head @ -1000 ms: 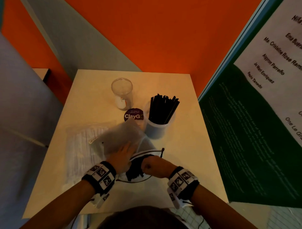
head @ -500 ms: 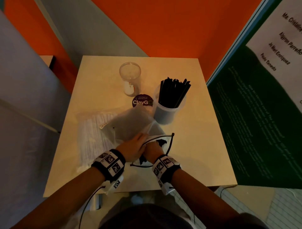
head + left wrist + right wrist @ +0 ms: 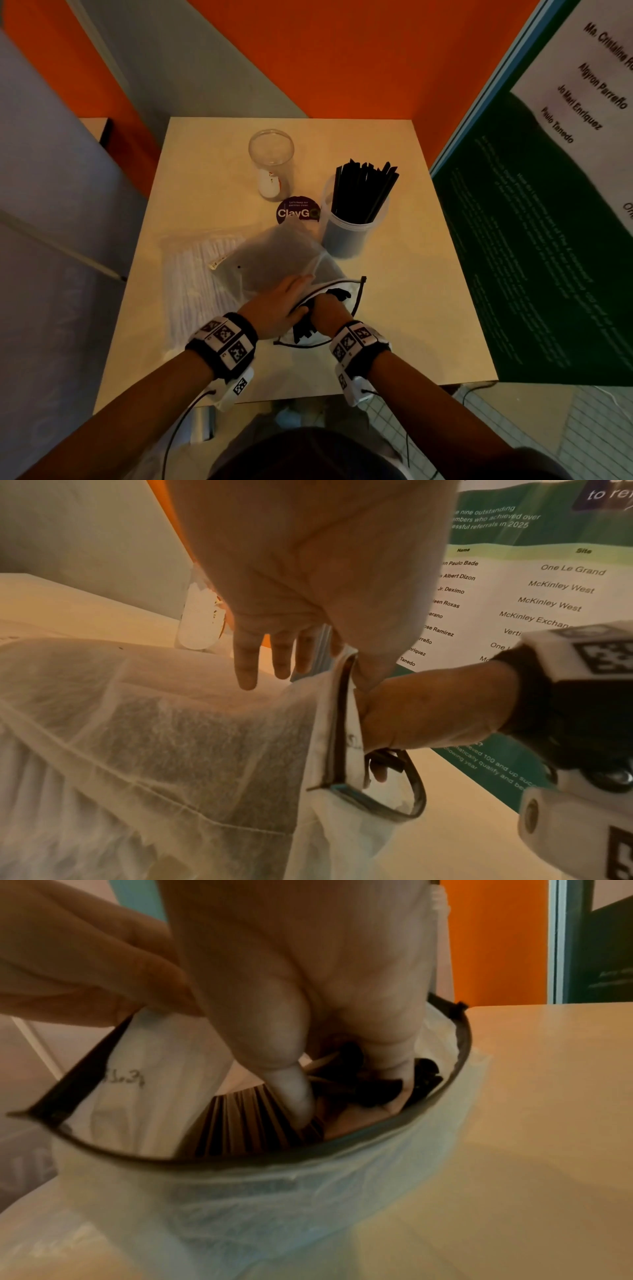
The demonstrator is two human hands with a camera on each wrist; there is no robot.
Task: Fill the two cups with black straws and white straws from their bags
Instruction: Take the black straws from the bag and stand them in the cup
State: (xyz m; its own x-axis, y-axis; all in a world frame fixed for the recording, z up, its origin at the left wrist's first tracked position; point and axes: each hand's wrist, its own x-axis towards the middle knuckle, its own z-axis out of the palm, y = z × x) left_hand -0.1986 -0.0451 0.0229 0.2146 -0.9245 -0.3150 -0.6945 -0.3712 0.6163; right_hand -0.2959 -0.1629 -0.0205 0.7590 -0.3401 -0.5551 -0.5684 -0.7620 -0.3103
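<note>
The frosted bag of black straws [image 3: 274, 257] lies in the middle of the table, its dark-rimmed mouth toward me. My left hand [image 3: 297, 294] rests flat on it with straight fingers [image 3: 246, 666], the thumb against the rim. My right hand [image 3: 329, 308] reaches into the mouth, and its thumb and fingers [image 3: 294, 1093] curl round a bunch of black straws [image 3: 246, 1118] inside. A clear cup [image 3: 352, 233] packed with black straws [image 3: 363, 188] stands just beyond the bag. An empty clear cup [image 3: 271, 161] stands further back. The bag of white straws [image 3: 195, 284] lies to the left, partly under the frosted bag.
A round dark sticker [image 3: 296, 212] sits on the table [image 3: 404, 308] between the cups. A green and white poster board [image 3: 548, 240] stands close along the right edge. Orange and grey walls [image 3: 342, 58] close off the back, and a grey panel the left.
My right hand has moved left and deeper into the bag's mouth. My left hand stays on top of the bag. The head view has shifted.
</note>
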